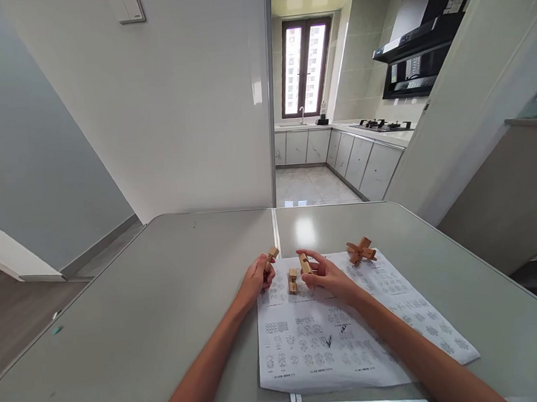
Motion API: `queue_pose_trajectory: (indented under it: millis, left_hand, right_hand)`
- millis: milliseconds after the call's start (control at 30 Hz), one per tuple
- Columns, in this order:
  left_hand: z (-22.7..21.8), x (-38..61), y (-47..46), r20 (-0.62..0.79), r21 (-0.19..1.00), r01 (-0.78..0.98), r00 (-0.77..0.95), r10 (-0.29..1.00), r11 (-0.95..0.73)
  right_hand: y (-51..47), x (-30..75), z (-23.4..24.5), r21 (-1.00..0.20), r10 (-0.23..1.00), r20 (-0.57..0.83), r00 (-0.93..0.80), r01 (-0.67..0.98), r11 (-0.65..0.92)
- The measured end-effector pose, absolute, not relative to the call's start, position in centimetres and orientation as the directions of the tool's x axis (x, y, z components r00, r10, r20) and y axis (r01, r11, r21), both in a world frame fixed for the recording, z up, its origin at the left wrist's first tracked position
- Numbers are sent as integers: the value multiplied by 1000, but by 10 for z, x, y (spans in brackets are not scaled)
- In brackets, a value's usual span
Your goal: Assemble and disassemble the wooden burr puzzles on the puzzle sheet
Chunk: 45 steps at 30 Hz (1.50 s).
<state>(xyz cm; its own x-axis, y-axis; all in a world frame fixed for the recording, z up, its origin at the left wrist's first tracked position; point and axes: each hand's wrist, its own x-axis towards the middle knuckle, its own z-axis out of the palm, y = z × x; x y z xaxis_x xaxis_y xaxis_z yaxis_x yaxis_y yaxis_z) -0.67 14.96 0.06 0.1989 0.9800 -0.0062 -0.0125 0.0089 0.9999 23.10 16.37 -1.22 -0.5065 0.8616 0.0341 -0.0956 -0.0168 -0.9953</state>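
Note:
My left hand (257,275) is closed around a light wooden puzzle piece (273,253), whose upper end pokes out above the fingers. Between the thumb and fingers of my right hand (322,271) is a notched wooden block (305,263), held just above the paper. Another notched wooden block (292,282) lies on the printed instruction sheet (306,368) between the two hands. Farther right, on the sheet's back edge, rests an assembled cross-shaped wooden burr puzzle (361,252). Part of the left hand's piece is hidden by its fingers.
The sheet lies on a grey folding table (158,329) with a centre seam and metal rim. A small teal object (57,330) sits near the left edge. Beyond the table stand a white wall (199,108) and a kitchen counter (303,126).

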Motion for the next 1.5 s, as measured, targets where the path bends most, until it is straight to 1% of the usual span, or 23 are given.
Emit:
queue_pose_trajectory:
  millis: [100, 267, 333, 467, 600, 667, 933, 1100, 1200, 1267, 1333, 1367, 1400, 1433, 1500]
  left_hand:
    - [1, -7, 150, -10, 1000, 8, 216, 976, 8]
    - [3, -6, 149, -19, 999, 53, 229, 973, 7]
    - [4, -5, 148, -27, 998, 57, 224, 974, 14]
    - [6, -5, 147, -26, 998, 65, 216, 976, 13]
    - [7, -4, 147, -30, 997, 73, 208, 978, 15]
    - [8, -4, 147, -33, 997, 76, 204, 978, 18]
    - [6, -4, 148, -42, 997, 76, 192, 980, 28]
    - [1, -5, 151, -21, 998, 64, 165, 986, 11]
    - [-1, -6, 153, 2, 992, 121, 174, 985, -24]
    - [-2, -5, 152, 22, 987, 152, 168, 986, -48]
    - [-2, -4, 149, 64, 974, 209, 128, 990, -90]
    - [-2, -3, 147, 108, 951, 280, 93, 990, -130]
    - [-2, -3, 145, 173, 907, 380, 61, 983, -183]
    - [-3, -3, 144, 250, 836, 494, 46, 967, -240]
    - [-5, -3, 141, 391, 643, 685, 91, 916, -342]
  right_hand:
    - [164, 230, -13, -997, 874, 32, -485, -73, -4]
    - [166, 229, -18, -995, 897, 48, -439, -101, 4]
    - [166, 228, -20, -997, 904, 73, -422, -58, 53]
    - [163, 224, -23, -979, 918, 174, -356, 40, 201]
    - [161, 222, -21, -968, 912, 231, -339, 18, 252]
    - [160, 222, -20, -959, 907, 256, -335, 33, 282]
    - [157, 218, -23, -898, 902, 292, -318, 235, 373]
    - [157, 216, -21, -912, 896, 286, -340, 190, 363]
    - [158, 215, -18, -917, 891, 305, -337, 150, 370]
    - [158, 215, -17, -929, 894, 288, -342, 128, 348]
    - [158, 216, -16, -957, 902, 214, -374, 104, 271]
    - [159, 217, -16, -972, 901, 165, -402, 87, 216]
    - [159, 217, -15, -985, 893, 118, -435, 63, 161]
    - [159, 217, -15, -993, 878, 83, -472, 31, 111]
    - [160, 217, -15, -998, 843, 63, -534, -43, 47]
